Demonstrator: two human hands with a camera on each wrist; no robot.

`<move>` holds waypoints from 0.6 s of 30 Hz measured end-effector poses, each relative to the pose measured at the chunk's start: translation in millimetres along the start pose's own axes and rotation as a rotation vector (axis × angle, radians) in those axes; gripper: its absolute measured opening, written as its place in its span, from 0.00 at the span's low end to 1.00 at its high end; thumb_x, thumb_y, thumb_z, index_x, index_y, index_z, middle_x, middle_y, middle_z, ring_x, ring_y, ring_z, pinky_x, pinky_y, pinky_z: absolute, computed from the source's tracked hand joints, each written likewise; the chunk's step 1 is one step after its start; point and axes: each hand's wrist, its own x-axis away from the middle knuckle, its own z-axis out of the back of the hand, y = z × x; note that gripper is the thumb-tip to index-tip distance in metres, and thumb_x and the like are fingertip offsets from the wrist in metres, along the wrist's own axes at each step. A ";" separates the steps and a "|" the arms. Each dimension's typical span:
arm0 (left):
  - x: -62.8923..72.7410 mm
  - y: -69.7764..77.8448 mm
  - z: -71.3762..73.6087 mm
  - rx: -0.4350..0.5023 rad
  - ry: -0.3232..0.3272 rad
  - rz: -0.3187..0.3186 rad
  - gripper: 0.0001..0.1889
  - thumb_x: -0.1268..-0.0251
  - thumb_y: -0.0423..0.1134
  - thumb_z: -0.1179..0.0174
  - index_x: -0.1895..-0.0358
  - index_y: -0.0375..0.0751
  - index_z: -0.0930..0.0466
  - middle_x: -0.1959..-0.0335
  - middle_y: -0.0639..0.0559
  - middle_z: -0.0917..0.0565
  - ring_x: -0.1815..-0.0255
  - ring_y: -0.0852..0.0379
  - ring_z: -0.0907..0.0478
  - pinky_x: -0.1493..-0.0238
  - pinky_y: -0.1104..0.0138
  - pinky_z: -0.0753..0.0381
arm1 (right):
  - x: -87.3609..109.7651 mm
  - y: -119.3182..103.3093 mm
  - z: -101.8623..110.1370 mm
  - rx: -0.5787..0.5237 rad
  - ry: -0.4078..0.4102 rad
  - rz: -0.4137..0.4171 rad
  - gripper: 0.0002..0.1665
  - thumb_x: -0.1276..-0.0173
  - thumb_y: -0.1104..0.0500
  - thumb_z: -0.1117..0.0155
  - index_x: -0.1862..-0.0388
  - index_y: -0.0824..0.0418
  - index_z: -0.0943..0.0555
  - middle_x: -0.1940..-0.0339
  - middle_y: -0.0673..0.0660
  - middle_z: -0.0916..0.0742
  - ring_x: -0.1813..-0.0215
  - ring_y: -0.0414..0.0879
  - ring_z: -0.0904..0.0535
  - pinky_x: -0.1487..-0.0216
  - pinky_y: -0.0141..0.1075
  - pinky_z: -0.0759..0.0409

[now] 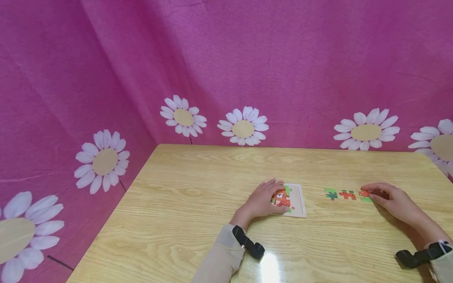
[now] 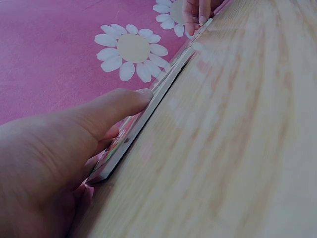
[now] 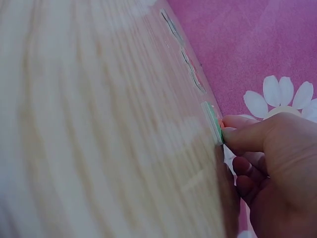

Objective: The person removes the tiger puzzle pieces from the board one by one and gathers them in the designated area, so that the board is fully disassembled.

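Observation:
A small jigsaw board (image 1: pixel 299 200) with a pale wooden frame lies on the table, partly filled with pieces that show an orange-red animal on green. My left hand (image 1: pixel 262 200) grips it from the left, thumb on the near edge and fingers at the far side, covering its left part. In the left wrist view the thumb presses the frame edge (image 2: pixel 143 116). To the right, my right hand (image 1: pixel 398 202) pinches a red and green puzzle piece (image 1: pixel 366 199) between thumb and fingertips. The right wrist view shows that piece (image 3: pixel 213 124) low at the table surface.
Between board and right hand lie two loose pieces, a green one (image 1: pixel 331 193) and a red one (image 1: pixel 348 195), in a row. The wood-grain table (image 1: pixel 184 196) ends at a pink curtain (image 1: pixel 301 70) printed with daisies. Black straps with small cameras circle both wrists.

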 end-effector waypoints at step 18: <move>0.5 -5.8 5.7 0.067 -0.047 -0.006 0.38 0.39 0.53 0.36 0.26 0.53 0.38 0.21 0.61 0.43 0.19 0.59 0.51 0.18 0.59 0.47 | -1.2 -22.6 -10.0 -0.019 0.122 0.080 0.10 0.32 0.63 0.36 0.54 0.66 0.17 0.64 0.40 0.22 0.66 0.24 0.35 0.71 0.23 0.36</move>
